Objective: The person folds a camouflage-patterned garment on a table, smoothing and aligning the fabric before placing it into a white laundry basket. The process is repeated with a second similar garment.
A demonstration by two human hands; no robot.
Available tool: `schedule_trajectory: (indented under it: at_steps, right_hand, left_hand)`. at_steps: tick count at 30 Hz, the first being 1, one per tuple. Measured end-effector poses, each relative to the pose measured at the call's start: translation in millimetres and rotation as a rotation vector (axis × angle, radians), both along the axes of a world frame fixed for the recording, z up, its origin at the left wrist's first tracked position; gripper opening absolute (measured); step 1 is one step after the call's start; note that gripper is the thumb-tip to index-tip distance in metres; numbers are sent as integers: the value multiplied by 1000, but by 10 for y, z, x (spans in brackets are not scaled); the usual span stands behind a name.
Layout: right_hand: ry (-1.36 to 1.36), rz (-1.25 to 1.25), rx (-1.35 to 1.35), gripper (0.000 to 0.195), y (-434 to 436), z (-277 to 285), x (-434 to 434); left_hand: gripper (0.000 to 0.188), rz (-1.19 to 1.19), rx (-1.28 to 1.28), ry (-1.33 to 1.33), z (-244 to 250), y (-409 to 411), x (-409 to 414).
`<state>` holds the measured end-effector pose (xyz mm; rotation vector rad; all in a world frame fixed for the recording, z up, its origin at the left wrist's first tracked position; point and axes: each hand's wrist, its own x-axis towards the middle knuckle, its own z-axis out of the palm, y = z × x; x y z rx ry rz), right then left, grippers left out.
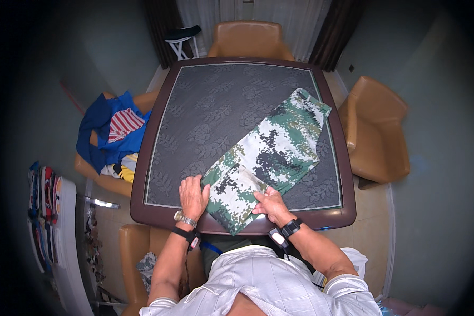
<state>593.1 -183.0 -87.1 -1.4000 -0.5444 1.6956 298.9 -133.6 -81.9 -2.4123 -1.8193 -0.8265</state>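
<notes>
Camouflage trousers [278,150] with a green, white and black pixel pattern lie diagonally across the dark floral tabletop [205,118]. Their waistband end points to the far right, and the near end hangs slightly over the table's front edge. My left hand [192,197] rests at the near left edge of the cloth, fingers flat and thumb apart. At the near right side, my right hand [269,203] pinches the edge of the fabric between thumb and fingers.
Tan armchairs [379,138] stand around the table. Blue and striped clothes [118,126] are heaped on the left armchair. Folded garments [45,197] fill a white rack at the far left. A white folding stool [183,43] stands near the curtains.
</notes>
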Motion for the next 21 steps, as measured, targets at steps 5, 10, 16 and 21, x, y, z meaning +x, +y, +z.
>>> schedule_trajectory:
  at_steps: [5, 10, 16, 21]
  right_hand:
    - [-90, 64, -4, 47, -32, -46, 219]
    - [-509, 168, 211, 45, 8, 36, 521]
    - [-1011, 260, 621, 36, 47, 171, 590]
    - [-1142, 175, 613, 37, 16, 140, 667]
  left_hand:
    - [46, -35, 24, 8, -27, -80, 0]
    - [55, -108, 41, -2, 90, -198, 9]
    - [57, -50, -48, -23, 161, -203, 90]
    - [60, 87, -146, 0, 122, -24, -179]
